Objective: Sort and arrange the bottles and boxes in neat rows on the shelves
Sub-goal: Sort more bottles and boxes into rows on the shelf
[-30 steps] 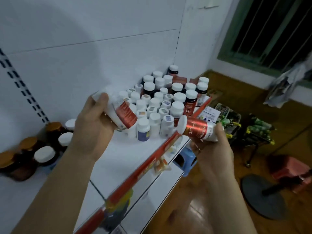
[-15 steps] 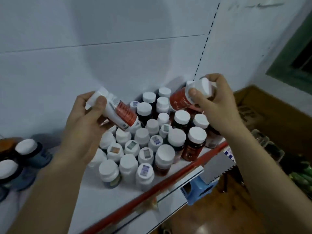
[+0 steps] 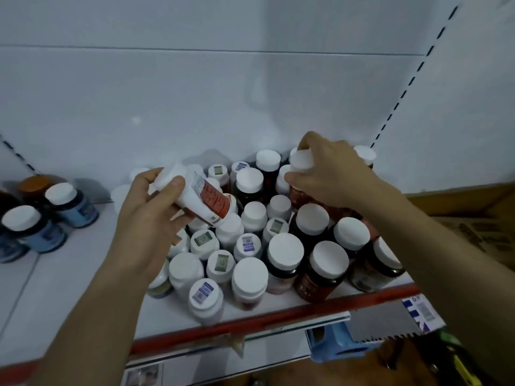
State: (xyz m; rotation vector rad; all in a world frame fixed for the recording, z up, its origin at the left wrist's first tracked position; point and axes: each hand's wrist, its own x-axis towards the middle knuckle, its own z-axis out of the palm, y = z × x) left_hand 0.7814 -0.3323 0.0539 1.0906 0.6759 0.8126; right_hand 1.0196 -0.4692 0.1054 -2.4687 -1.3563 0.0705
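I see the left hand (image 3: 150,218) with its fingers (image 3: 172,188) curled round a white bottle (image 3: 200,196), tilted above the standing bottles (image 3: 250,274) on the shelf (image 3: 69,288). The right hand (image 3: 334,176) pinches the cap of a red-labelled bottle (image 3: 299,196) at the back. The label print is too blurred to read.

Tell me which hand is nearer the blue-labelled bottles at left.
Left. The left hand sits just right of the blue-labelled bottles, holding a white bottle; the right hand is farther right, gripping a red-labelled bottle.

Blue plastic stool (image 3: 331,344) low, front right; brown cardboard box (image 3: 479,227) at right edge.
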